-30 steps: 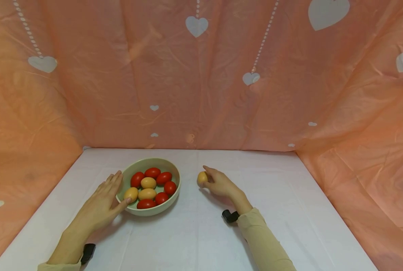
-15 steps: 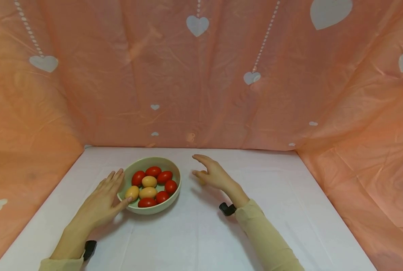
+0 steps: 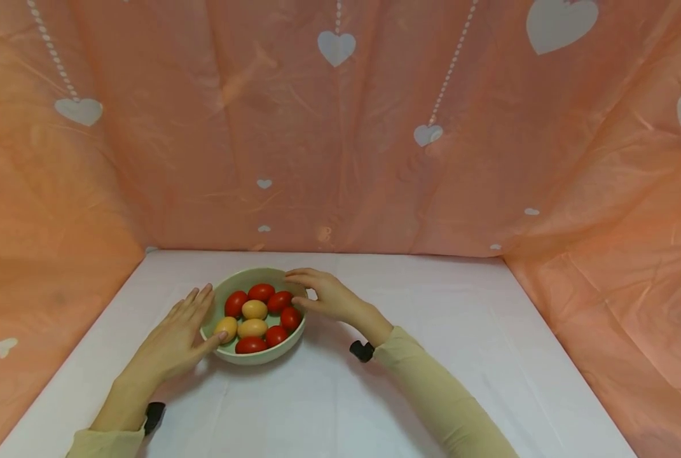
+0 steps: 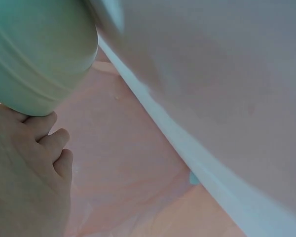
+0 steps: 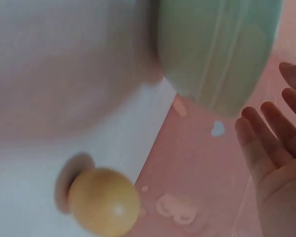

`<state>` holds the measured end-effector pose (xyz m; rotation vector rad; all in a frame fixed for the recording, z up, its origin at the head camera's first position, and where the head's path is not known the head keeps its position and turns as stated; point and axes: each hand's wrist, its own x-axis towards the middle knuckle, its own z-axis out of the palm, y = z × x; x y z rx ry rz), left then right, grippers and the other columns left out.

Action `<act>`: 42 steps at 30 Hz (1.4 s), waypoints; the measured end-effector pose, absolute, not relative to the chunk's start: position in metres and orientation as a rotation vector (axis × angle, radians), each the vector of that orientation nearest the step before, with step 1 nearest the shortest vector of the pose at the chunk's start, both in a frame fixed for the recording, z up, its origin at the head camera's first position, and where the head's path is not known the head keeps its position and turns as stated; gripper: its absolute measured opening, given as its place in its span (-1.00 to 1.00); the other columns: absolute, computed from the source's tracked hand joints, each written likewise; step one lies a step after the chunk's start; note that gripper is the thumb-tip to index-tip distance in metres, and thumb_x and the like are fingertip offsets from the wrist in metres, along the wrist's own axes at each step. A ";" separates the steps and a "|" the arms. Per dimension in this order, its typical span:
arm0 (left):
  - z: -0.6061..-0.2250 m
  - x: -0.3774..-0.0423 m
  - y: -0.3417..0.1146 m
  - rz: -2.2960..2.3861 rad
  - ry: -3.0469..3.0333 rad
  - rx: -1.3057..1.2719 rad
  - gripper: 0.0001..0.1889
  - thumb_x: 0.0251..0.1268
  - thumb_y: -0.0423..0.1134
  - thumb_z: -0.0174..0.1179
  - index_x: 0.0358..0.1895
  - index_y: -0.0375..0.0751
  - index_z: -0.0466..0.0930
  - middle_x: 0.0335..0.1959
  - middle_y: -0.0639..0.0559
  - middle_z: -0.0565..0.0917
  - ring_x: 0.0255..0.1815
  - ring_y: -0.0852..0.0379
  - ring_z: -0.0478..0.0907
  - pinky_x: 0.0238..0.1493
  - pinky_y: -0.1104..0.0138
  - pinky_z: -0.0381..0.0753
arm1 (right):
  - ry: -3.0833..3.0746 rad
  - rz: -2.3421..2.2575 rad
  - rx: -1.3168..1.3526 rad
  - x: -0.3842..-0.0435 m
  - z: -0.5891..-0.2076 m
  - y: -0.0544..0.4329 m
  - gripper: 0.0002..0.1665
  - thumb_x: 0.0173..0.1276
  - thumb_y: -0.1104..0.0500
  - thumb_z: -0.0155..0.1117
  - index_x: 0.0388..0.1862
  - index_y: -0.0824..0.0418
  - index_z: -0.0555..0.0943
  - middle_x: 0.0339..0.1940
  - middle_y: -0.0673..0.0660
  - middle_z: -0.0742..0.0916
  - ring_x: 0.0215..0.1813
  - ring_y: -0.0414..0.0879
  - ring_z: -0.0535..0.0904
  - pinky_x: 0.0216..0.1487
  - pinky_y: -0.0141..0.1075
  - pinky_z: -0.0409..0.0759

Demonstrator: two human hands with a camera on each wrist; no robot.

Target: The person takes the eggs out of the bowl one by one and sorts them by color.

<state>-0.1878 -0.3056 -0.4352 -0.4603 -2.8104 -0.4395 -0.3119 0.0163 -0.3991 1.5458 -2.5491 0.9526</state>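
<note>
Head view: the bowl (image 3: 254,358) is set left of centre, touched on its left by the straight-fingered left hand (image 3: 168,343); nothing is gripped by the spread right hand (image 3: 333,299) at its right rim. Even side pressure seems needed.

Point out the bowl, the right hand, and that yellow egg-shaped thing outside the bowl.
Bowl (image 3: 254,359), head view: front outer wall.
Right hand (image 3: 337,299), head view: back of the hand.
Yellow egg-shaped thing (image 5: 104,202), right wrist view: middle of its visible side.
</note>
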 end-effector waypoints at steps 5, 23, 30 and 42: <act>-0.438 -0.191 -0.307 -0.431 -2.808 -0.468 -0.07 0.44 0.18 0.22 0.59 -0.47 0.15 0.64 -0.32 0.17 0.62 -0.39 0.10 0.61 -0.16 0.10 | -2.543 0.883 1.650 -0.310 -0.401 -0.003 -0.49 0.51 0.24 0.33 0.37 0.35 0.57 0.42 0.23 0.60 0.49 0.10 0.47 0.54 -0.20 0.39; -0.436 -0.200 -0.307 -0.418 -2.813 -0.488 -0.03 0.41 0.21 0.24 0.59 -0.47 0.16 0.64 -0.32 0.17 0.63 -0.38 0.08 0.62 -0.15 0.08 | -2.638 0.573 1.801 -0.315 -0.404 -0.049 -0.54 0.51 0.23 0.35 0.35 0.22 0.63 0.39 0.12 0.65 0.48 -0.06 0.49 0.54 -0.43 0.28; -0.437 -0.201 -0.306 -0.408 -2.812 -0.492 -0.04 0.41 0.21 0.23 0.59 -0.47 0.16 0.64 -0.31 0.17 0.63 -0.38 0.08 0.66 -0.09 0.03 | -2.636 0.521 1.818 -0.321 -0.404 -0.054 -0.55 0.47 0.26 0.38 0.32 0.22 0.65 0.34 0.12 0.68 0.44 -0.06 0.53 0.52 -0.44 0.30; -0.438 -0.201 -0.307 -0.393 -2.783 -0.501 -0.04 0.42 0.21 0.23 0.59 -0.46 0.15 0.64 -0.30 0.17 0.62 -0.37 0.10 0.71 0.10 -0.15 | -2.667 0.422 1.827 -0.323 -0.409 -0.066 -0.45 0.38 0.24 0.49 0.35 0.09 0.67 0.30 -0.01 0.72 0.39 -0.15 0.55 0.46 -0.51 0.33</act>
